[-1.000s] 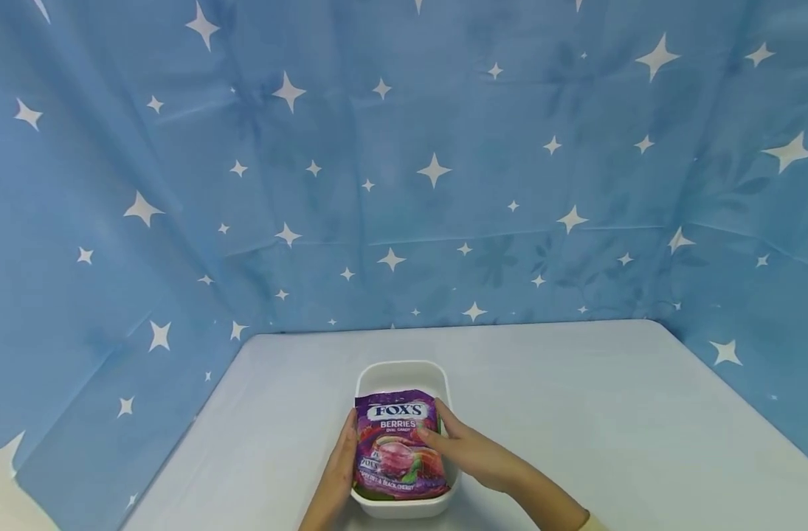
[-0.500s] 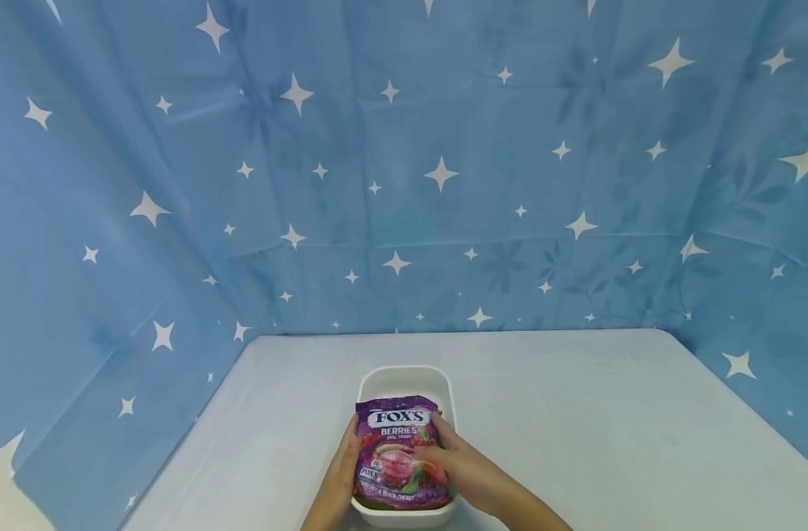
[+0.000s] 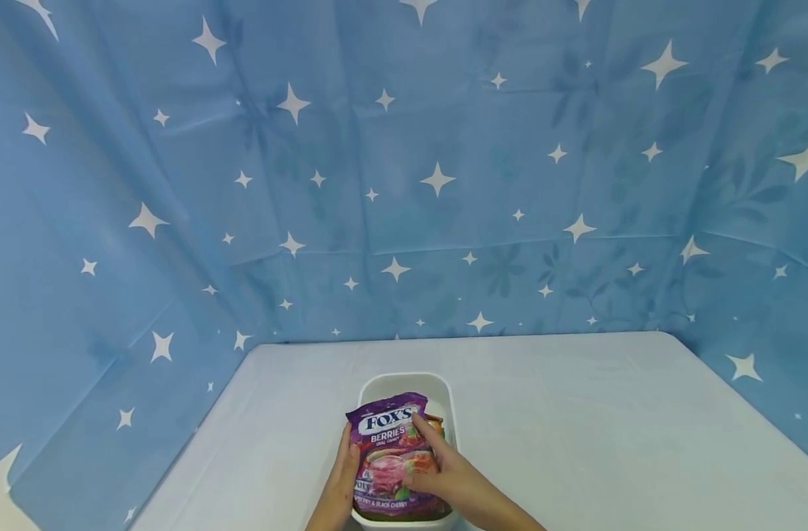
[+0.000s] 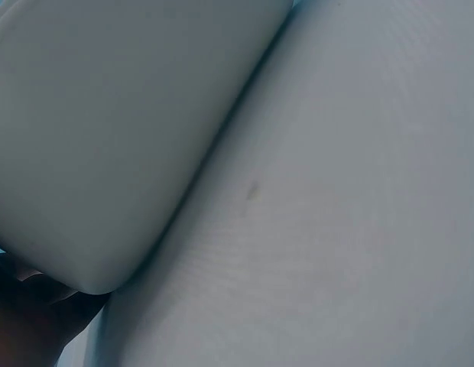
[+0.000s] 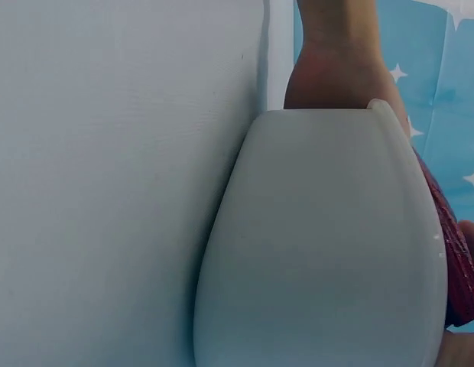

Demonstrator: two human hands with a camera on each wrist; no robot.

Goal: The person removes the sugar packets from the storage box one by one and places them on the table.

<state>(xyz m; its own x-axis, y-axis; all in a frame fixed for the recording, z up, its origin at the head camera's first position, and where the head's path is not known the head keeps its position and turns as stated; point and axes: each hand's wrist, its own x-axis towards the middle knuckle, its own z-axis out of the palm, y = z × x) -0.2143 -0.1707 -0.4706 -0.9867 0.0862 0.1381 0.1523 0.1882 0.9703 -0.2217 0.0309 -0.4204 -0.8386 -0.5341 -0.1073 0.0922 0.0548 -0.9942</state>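
Observation:
A purple Fox's Berries candy bag (image 3: 387, 461) lies tilted over the front part of a white tub (image 3: 446, 398). My left hand (image 3: 337, 479) holds the bag's left edge. My right hand (image 3: 453, 479) grips its right side, thumb across the printed front. Under the bag's upper right edge, an orange and green wrapper (image 3: 435, 423) shows. The tub's outer wall (image 4: 122, 138) fills the left of the left wrist view. In the right wrist view the tub wall (image 5: 321, 229) hides most of the bag (image 5: 453, 252); only its dark red side shows.
A white-covered table (image 3: 576, 420) extends around the tub, widest on the right. Behind it and at both sides hangs a blue curtain (image 3: 404, 184) with white stars.
The bag's top has turned to the left and lifted slightly, uncovering more of the orange wrapper beneath. Both hands have moved along with the bag.

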